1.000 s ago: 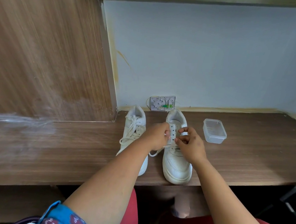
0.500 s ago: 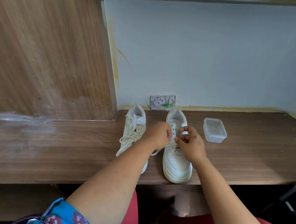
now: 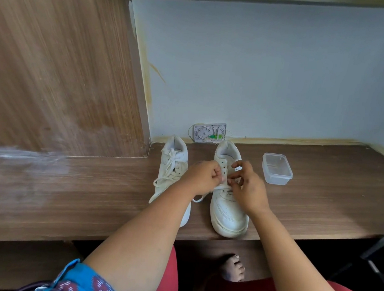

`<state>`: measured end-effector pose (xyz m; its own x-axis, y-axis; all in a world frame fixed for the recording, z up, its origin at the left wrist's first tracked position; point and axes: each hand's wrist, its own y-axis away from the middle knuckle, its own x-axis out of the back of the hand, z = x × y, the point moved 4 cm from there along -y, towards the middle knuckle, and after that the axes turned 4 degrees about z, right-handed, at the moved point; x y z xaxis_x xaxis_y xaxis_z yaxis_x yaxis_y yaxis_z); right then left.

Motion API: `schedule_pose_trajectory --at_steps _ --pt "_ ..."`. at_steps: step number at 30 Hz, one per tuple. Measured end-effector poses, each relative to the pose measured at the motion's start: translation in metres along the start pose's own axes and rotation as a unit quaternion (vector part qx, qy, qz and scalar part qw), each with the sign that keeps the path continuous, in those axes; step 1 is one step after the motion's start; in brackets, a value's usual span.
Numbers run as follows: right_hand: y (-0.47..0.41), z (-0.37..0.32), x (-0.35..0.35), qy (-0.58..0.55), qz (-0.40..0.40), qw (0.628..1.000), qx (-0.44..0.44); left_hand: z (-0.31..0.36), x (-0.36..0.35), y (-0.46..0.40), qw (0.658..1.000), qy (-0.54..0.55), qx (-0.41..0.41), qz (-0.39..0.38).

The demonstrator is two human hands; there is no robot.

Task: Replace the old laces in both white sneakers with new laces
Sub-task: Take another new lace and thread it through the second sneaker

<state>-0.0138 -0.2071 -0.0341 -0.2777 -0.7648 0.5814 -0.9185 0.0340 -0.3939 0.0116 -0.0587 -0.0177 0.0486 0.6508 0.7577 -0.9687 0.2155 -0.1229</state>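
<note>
While both sneakers sit toes toward the person on the wooden desk (image 3: pixel 64 198), left sneaker (image 3: pixel 172 167) w/ loose lace stays untouched. Left hand (image 3: pixel 203 177) is curled, pinching the lace (image 3: pixel 222 187) of the right sneaker (image 3: pixel 228 210) at mid eyelets. Right hand (image 3: pixel 249 188) pinches the same lace, fingers bent. Clear plastic container (image 3: pixel 276 168) stands just right, apart from shoe.

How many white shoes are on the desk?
2. The left sneaker stands beside the wooden panel, laces in. The right sneaker is next to it, under both hands, with the clear plastic box on its right.
</note>
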Motion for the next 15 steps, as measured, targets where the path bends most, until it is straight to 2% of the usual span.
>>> schedule_pose_trajectory --at_steps 3,7,10,12,15 --pt "-0.004 0.001 0.016 -0.011 0.032 0.999 0.022 -0.004 -0.002 -0.001 0.998 0.037 0.029 -0.041" --pt "-0.006 0.007 0.021 -0.037 0.002 0.999 -0.02 -0.009 0.0 0.0 0.992 0.082 0.053 -0.078" --pt "-0.001 0.005 0.012 -0.034 -0.003 0.999 -0.004 -0.011 0.003 -0.005 0.992 0.112 0.06 -0.017" --pt "-0.002 0.007 0.01 -0.038 -0.006 0.999 -0.005 -0.005 0.003 -0.009 0.993 0.111 0.036 0.03" --pt "-0.003 0.007 0.009 -0.041 -0.019 0.999 -0.005 0.009 -0.003 -0.015 0.999 0.038 -0.025 0.0"
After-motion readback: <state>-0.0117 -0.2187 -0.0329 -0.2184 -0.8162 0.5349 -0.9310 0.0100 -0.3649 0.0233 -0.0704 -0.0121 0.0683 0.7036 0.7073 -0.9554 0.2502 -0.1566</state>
